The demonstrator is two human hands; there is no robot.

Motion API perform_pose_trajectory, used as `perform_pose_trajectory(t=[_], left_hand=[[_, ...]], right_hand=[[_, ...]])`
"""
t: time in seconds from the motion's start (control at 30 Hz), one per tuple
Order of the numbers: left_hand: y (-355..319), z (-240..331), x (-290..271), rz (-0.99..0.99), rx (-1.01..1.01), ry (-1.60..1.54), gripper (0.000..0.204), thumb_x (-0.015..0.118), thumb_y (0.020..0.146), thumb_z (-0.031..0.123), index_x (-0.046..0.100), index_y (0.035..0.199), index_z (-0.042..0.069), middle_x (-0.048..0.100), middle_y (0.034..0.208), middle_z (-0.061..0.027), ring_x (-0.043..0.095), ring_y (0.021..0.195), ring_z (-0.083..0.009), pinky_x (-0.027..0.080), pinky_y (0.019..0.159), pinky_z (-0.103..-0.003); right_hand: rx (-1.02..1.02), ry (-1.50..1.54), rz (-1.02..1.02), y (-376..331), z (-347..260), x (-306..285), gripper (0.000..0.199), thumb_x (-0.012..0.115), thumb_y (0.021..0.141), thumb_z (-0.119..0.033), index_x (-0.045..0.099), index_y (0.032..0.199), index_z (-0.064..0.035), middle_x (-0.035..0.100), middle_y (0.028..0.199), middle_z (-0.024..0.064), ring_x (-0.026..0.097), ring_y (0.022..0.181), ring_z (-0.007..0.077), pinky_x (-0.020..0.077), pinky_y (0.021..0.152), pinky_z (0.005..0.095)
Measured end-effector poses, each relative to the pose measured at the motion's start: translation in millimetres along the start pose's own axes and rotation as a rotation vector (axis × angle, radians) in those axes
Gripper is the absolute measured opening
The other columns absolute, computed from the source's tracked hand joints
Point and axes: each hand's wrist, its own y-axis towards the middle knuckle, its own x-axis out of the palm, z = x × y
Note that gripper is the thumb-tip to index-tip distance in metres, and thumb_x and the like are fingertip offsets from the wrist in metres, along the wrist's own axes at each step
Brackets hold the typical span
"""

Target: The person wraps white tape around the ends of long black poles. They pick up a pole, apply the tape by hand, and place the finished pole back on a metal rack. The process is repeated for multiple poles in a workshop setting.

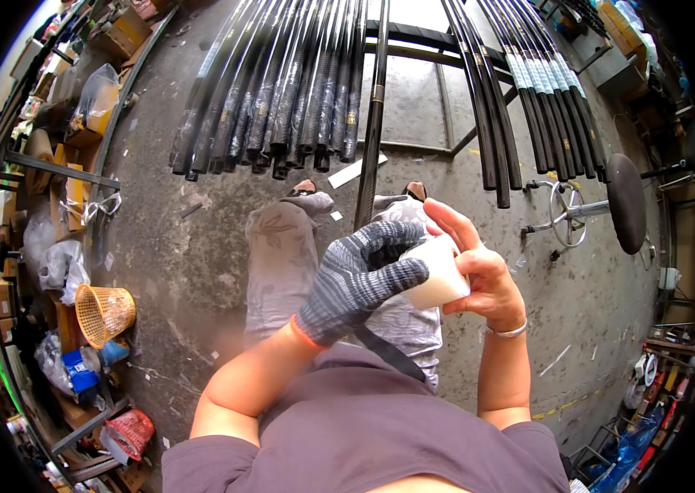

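**A smooth white block [439, 283] held over our knees**

Our left hand [368, 283], in a grey striped knitted glove [335, 287], and our bare right hand [485, 275], with a silver bangle [508, 331] at the wrist, are together, both clamped on the block from opposite sides. Just beyond the glove, one long glossy black pole [377, 99] reaches down between our legs, in our way straight ahead. Farther out, we face more black poles [281, 82] lying in rows by a black metal frame [413, 34]. On our right stands a round black stool [627, 204]; on our left, a yellow lattice plastic basket [106, 315] and a red plastic basket [128, 434] sit near crowded metal shelves [55, 168].
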Motion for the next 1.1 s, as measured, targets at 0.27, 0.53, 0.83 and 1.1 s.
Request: perform_pose_trajectory(t=[0.27,0.53,0.83,1.1], left_hand=[[-4.5,-31.4,-4.8,0.201,0.228,0.335,0.008,0.059,0.095,0.008,0.063,0.095,0.001,0.062,0.087,-0.0017,0.055,0.083,-0.0075,0.047,0.075,-0.026],[17.7,-15.5,-37.3,0.439,0.133,0.194,0.010,0.057,0.097,0.007,0.057,0.089,0.001,0.056,0.073,-0.0024,0.053,0.068,-0.0126,0.046,0.063,-0.029],[30.6,-62.1,-61.8,0.571,0.295,0.470,0.006,0.057,0.094,0.004,0.059,0.094,-0.001,0.060,0.078,-0.0104,0.056,0.072,-0.0170,0.048,0.070,-0.033],[33.7,-65.1,-65.2,0.538,0.216,0.318,0.007,0.058,0.094,0.005,0.059,0.093,-0.002,0.060,0.078,-0.0047,0.056,0.068,-0.0129,0.049,0.067,-0.030]], right_hand=[[0.039,-0.098,-0.232,-1.7,-1.1,-2.0,0.042,0.087,0.069,-0.026,0.064,0.096,-0.0032,0.032,0.147,0.0296,0.028,0.141,0.0449,0.0253,0.111,0.0545],[0.235,0.450,0.087,20.4,17.9,11.9,0.064,0.083,0.071,-0.047,0.050,0.105,-0.0039,0.061,0.110,0.0289,0.068,0.092,0.0392,0.0598,0.070,0.0411],[0.403,0.459,0.113,35.4,36.2,5.1,0.052,0.079,0.078,-0.041,0.055,0.100,0.0007,0.067,0.104,0.0186,0.069,0.087,0.0235,0.0567,0.073,0.0333],[0.421,0.464,0.179,37.5,48.1,3.9,0.046,0.079,0.078,-0.035,0.058,0.100,0.0003,0.068,0.100,0.0147,0.066,0.096,0.0201,0.0514,0.086,0.0321]])
